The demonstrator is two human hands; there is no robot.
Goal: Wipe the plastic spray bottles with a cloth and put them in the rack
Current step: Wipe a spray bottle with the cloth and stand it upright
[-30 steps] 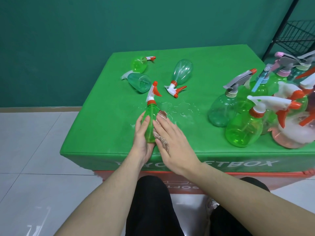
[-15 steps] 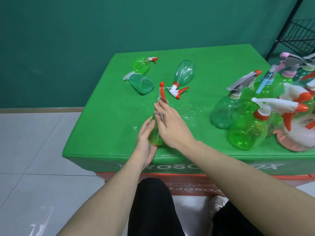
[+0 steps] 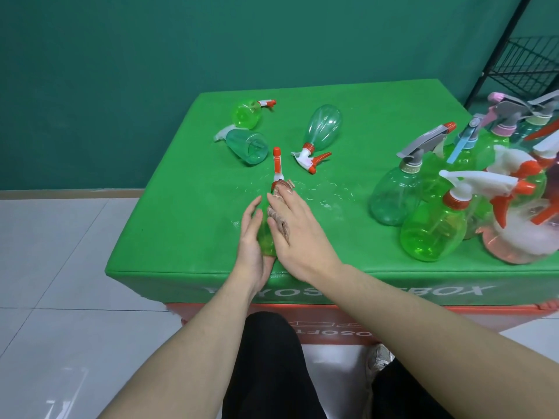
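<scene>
So the small green spray bottle (image 3: 266,237) is lying near the front edge of the green table (image 3: 181,213), its orange-and-white nozzle (image 3: 276,164) pointing away toward the far side. The left hand (image 3: 252,246) cradles the bottle's base from the left, fingers pretty straight along its side, so relaxed rather than wrapped around it. The right hand (image 3: 298,234) lies flat over the top, pressing a brownish cloth (image 3: 279,219) against the bottle with straight fingers; a bit of cloth peeks out by the neck.

Further back on the left, three more bottles lie on their sides: a bright green one (image 3: 245,114), a teal one (image 3: 248,146) and a longer teal one (image 3: 322,124). Over on the right there's a crowd of upright bottles (image 3: 429,234), green and pinkish. A black wire rack (image 3: 526,68) stands far right, behind the table. There are water droplets (image 3: 329,195) on the table just right of the hands.
</scene>
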